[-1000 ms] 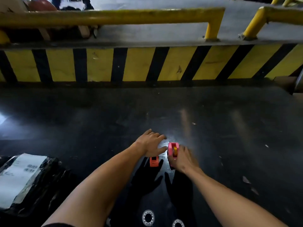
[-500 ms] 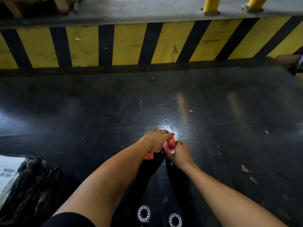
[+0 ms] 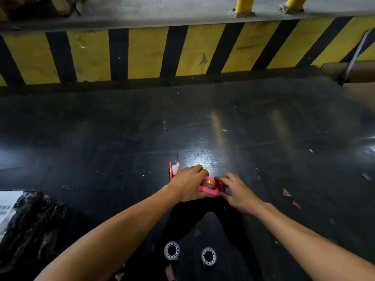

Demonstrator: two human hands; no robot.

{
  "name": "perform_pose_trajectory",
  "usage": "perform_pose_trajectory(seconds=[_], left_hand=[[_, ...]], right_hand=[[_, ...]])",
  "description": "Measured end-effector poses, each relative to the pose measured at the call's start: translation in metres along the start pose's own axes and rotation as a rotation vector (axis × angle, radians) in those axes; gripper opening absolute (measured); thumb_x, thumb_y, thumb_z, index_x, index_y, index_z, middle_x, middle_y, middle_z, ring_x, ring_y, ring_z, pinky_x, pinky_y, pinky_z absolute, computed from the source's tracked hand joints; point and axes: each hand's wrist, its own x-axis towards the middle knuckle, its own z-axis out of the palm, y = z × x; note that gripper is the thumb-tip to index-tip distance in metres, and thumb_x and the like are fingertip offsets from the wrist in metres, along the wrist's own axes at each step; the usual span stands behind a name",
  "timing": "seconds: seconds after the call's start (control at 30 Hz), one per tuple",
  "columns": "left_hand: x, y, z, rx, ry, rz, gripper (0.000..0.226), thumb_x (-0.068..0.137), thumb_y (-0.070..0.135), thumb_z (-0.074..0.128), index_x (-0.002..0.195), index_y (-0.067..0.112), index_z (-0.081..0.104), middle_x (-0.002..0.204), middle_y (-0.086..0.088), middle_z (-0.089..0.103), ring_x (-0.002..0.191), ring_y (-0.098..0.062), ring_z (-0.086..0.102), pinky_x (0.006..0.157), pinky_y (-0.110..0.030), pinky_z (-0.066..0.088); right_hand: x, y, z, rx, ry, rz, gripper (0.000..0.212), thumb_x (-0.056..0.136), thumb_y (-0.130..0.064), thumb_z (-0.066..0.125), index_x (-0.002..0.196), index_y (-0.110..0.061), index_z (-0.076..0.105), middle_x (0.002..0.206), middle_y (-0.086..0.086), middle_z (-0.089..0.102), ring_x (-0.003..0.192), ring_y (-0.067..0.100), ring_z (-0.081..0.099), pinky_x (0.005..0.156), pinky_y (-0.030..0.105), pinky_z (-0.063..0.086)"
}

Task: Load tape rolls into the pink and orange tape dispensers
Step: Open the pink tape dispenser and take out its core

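A pink tape dispenser lies on the black table between my hands, with a yellow-orange spool showing inside it. My left hand grips its left side, fingers curled over the top. My right hand pinches its right end. The orange tape dispenser stands on the table just beyond my left hand, partly hidden by it, and no hand touches it. Two white tape rolls lie flat near the table's front edge, between my forearms.
A black plastic-wrapped parcel with a white label sits at the left front. A yellow and black striped barrier runs along the far side. A cardboard box stands at the far right. Small paper scraps lie on the table.
The pink dispenser has been tipped over from upright, and both hands have closed on it. My left hand has moved off the orange dispenser, which now shows beyond it. The camera has tilted down.
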Motion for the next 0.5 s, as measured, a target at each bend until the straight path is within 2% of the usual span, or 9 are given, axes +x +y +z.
perform_pose_trajectory(seconds=[0.1, 0.2, 0.37, 0.5], left_hand=[[-0.026, 0.011, 0.007, -0.069, 0.065, -0.013, 0.062, 0.081, 0.061, 0.066, 0.122, 0.016, 0.056, 0.114, -0.003, 0.058, 0.102, -0.025, 0.061, 0.088, -0.042, 0.053], [-0.049, 0.017, 0.020, -0.120, 0.087, -0.061, 0.064, 0.079, 0.064, 0.066, 0.122, 0.018, 0.055, 0.117, 0.000, 0.057, 0.106, -0.020, 0.059, 0.087, -0.041, 0.055], [-0.076, 0.023, 0.044, -0.265, 0.127, -0.133, 0.064, 0.079, 0.060, 0.072, 0.122, 0.016, 0.057, 0.115, -0.001, 0.057, 0.106, -0.020, 0.056, 0.091, -0.037, 0.051], [-0.086, 0.025, 0.054, -0.333, 0.140, -0.173, 0.064, 0.080, 0.056, 0.074, 0.124, 0.012, 0.057, 0.117, -0.005, 0.056, 0.106, -0.022, 0.056, 0.092, -0.038, 0.050]], right_hand=[[-0.017, -0.005, 0.005, 0.001, -0.023, -0.060, 0.050, 0.085, -0.017, 0.069, 0.132, -0.014, 0.052, 0.116, 0.003, 0.053, 0.111, 0.014, 0.045, 0.098, 0.017, 0.031], [-0.029, -0.010, 0.015, 0.001, -0.014, -0.104, 0.048, 0.085, -0.021, 0.069, 0.131, -0.016, 0.054, 0.116, 0.000, 0.054, 0.111, 0.012, 0.046, 0.101, 0.023, 0.036], [-0.036, -0.021, 0.036, -0.137, 0.052, -0.162, 0.042, 0.082, -0.040, 0.068, 0.121, -0.027, 0.061, 0.110, -0.005, 0.059, 0.105, 0.015, 0.052, 0.091, 0.033, 0.043], [-0.034, -0.032, 0.050, -0.222, 0.098, -0.181, 0.032, 0.081, -0.043, 0.065, 0.110, -0.029, 0.065, 0.104, -0.005, 0.062, 0.102, 0.017, 0.054, 0.086, 0.035, 0.041]])
